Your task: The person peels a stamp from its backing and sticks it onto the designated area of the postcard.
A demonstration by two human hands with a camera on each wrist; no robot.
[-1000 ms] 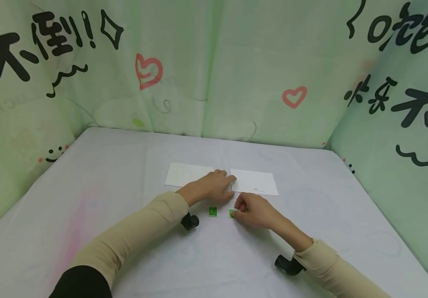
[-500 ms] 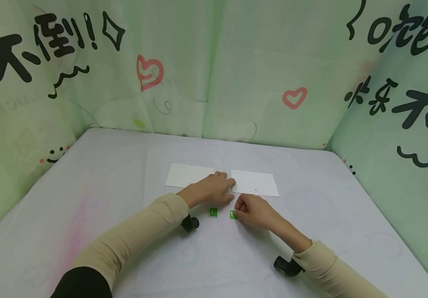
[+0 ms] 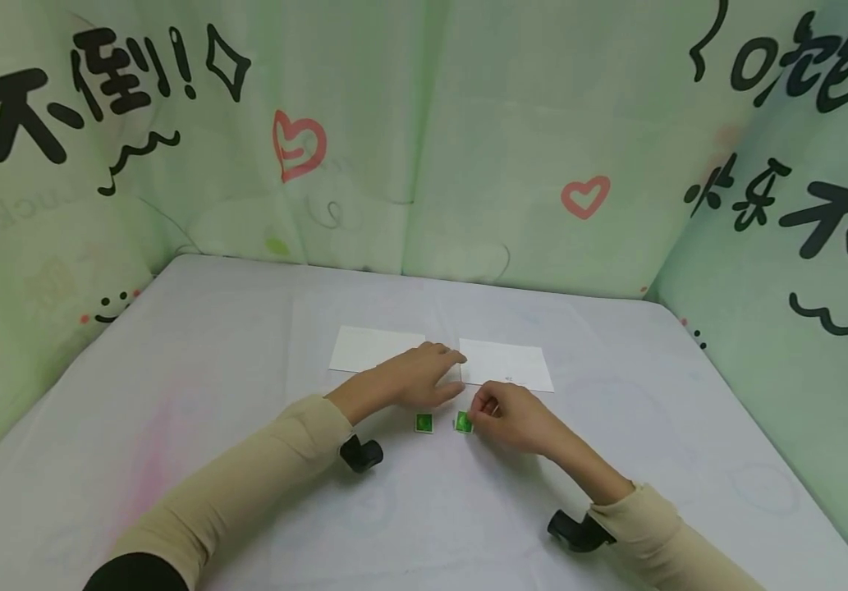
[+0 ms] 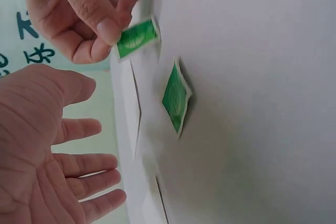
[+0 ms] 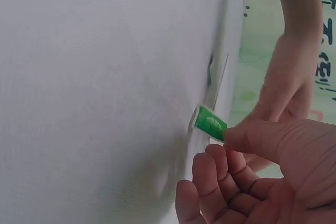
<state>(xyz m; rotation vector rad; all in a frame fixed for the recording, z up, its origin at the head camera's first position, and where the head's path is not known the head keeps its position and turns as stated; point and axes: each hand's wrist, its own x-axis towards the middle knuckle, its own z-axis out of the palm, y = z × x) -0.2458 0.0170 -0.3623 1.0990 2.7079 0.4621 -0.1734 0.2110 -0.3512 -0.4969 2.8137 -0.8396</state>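
your right hand (image 3: 511, 415) pinches a green square (image 3: 462, 422); your left hand (image 3: 419, 377), fingers outstretched, is nearer the table's (image 3: 409, 525) far edge

"Head cam, where?"
"On my head, facing fwd + down, farthest back: takes in most of the tbl (image 3: 468, 509), the cloth walls (image 3: 497, 123), my L hand (image 3: 419, 377) and my R hand (image 3: 514, 416)."
"L wrist cam?"
"V. close, pic on its side, tbl at pic right. Looks past my L hand twd R hand."
"R wrist cam?"
"Also v. close, sideways, but tbl at pic left; looks past my R hand twd L hand."
"Overlap?"
"Held green sq. (image 4: 137, 39) is in all 3 views; loose green sq. (image 4: 177, 98) shared by head + L wrist."
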